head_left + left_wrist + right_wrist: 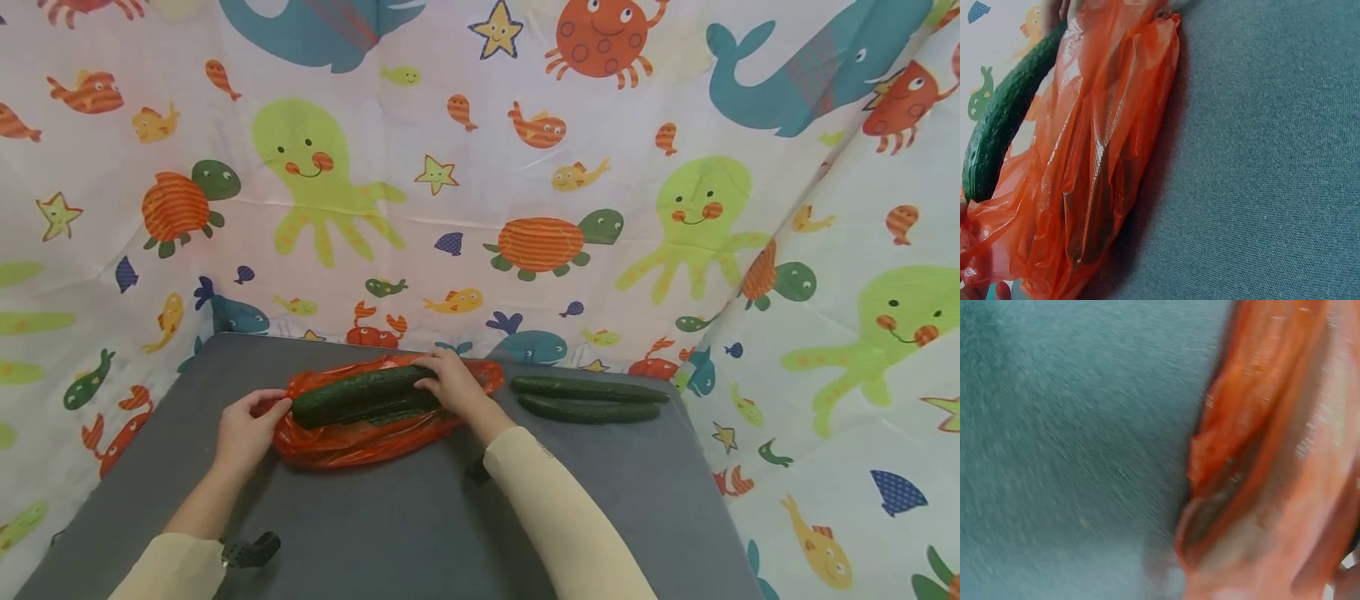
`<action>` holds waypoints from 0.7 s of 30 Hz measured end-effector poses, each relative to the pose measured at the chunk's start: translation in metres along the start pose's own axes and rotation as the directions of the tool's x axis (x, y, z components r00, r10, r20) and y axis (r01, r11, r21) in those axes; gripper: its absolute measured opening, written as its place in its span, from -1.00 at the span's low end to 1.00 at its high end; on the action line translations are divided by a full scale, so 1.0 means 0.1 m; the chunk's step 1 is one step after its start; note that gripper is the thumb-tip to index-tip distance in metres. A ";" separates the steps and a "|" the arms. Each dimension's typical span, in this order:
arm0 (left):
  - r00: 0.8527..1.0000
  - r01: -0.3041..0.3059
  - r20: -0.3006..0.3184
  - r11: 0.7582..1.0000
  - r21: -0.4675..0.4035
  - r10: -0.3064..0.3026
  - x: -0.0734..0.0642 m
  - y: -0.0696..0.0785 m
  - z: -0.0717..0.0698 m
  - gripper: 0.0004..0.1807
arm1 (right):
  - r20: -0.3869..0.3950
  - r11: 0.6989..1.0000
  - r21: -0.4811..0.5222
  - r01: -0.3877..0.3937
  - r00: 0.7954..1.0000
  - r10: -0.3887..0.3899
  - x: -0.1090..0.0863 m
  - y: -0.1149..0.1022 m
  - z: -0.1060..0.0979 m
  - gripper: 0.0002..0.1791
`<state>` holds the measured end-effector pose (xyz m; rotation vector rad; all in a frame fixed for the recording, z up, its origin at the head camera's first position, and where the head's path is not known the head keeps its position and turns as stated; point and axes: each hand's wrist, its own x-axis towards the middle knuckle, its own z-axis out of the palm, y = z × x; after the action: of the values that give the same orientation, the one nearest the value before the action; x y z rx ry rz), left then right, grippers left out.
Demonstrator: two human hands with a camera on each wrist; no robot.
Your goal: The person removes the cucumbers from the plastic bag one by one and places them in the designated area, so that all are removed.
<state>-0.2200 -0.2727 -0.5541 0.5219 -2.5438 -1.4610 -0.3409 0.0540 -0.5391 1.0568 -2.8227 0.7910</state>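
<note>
One cucumber [352, 398]: your right hand [454, 385] gripped it, left hand [249, 427] pinched the orange plastic bag [337, 452]; hard tugging risked tearing.

Wrist views close on orange bag [1091, 150]

Creased white sheeting [442, 215] rises behind and along both sides of a grey worktop [367, 533]. It is printed with smiling sea creatures: lime-green octopuses [303, 137], orange crabs [602, 40], green-headed turtles [540, 243] and teal whales [757, 93]. Soft light tints the back faintly pink.
</note>
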 end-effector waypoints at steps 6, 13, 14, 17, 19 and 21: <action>1.000 -0.026 0.000 1.000 -0.003 0.026 -0.02 0.02 0.00 -0.54 | -0.046 1.000 -0.011 0.009 0.999 -0.009 -0.04 -0.06 -0.17 -0.56; 1.000 -0.024 -0.003 1.000 0.017 0.024 -0.04 0.01 -0.03 -0.55 | -0.120 0.999 0.032 0.022 0.993 -0.018 -0.10 -0.12 -0.37 -0.55; 1.000 -0.018 0.000 1.000 0.015 0.018 -0.04 0.01 -0.02 -0.55 | -0.130 0.999 0.036 0.025 0.991 -0.020 -0.11 -0.12 -0.41 -0.55; 1.000 -0.008 0.017 1.000 0.013 0.008 -0.05 0.01 -0.02 -0.54 | -0.157 0.998 0.055 0.016 0.987 -0.007 -0.19 -0.13 -0.52 -0.56; 1.000 -0.011 0.025 1.000 0.003 0.011 -0.05 0.01 -0.01 -0.54 | -0.181 0.998 0.057 0.017 0.983 -0.007 -0.25 -0.12 -0.60 -0.56; 1.000 -0.019 0.025 1.000 -0.002 0.019 -0.06 0.01 0.00 -0.54 | -0.210 0.998 0.051 0.034 0.977 -0.023 -0.33 -0.09 -0.67 -0.56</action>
<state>-0.2149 -0.2703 -0.5527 0.4806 -2.5586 -1.4726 -0.3200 0.0997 -0.4836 0.9554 -2.6190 0.9220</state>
